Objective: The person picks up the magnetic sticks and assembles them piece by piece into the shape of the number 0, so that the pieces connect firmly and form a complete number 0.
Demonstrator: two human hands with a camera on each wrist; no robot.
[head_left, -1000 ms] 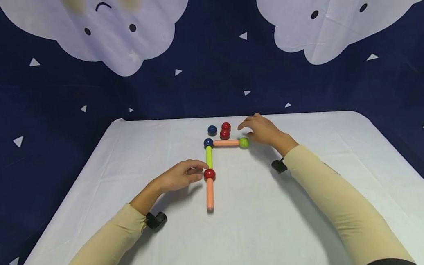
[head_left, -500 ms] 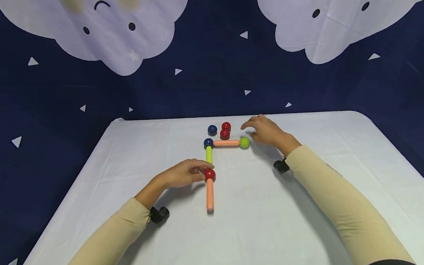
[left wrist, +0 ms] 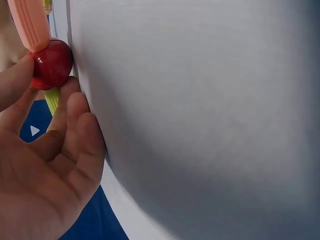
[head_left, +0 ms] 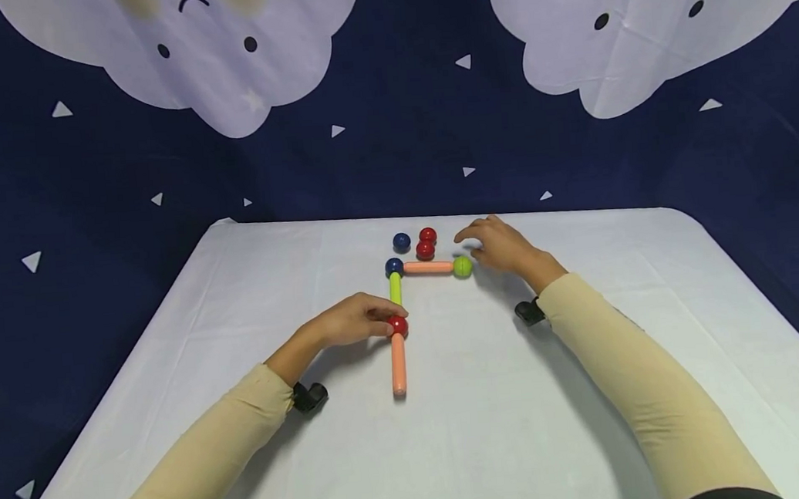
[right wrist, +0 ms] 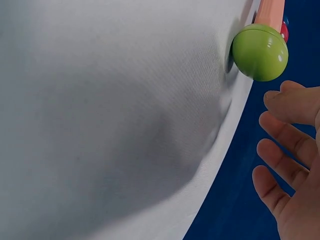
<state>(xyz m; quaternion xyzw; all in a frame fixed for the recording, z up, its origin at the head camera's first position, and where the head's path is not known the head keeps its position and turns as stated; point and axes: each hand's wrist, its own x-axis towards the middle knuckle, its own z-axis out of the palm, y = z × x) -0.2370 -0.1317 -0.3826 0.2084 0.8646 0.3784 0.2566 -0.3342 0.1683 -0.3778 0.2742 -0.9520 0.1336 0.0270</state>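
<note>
Moved in over the past second, the left hand pinches the red ball, apparently to steady the pink rod and lime rod joined there, while the right hand, relaxed and empty, has the green ball just beside it.

Head view: bright, even light; soft shadows on the table. Wrist views: dimmer, broad grey shadow; small highlights on red ball and green ball. Left wrist view darkens, blurred, towards right edge.
</note>
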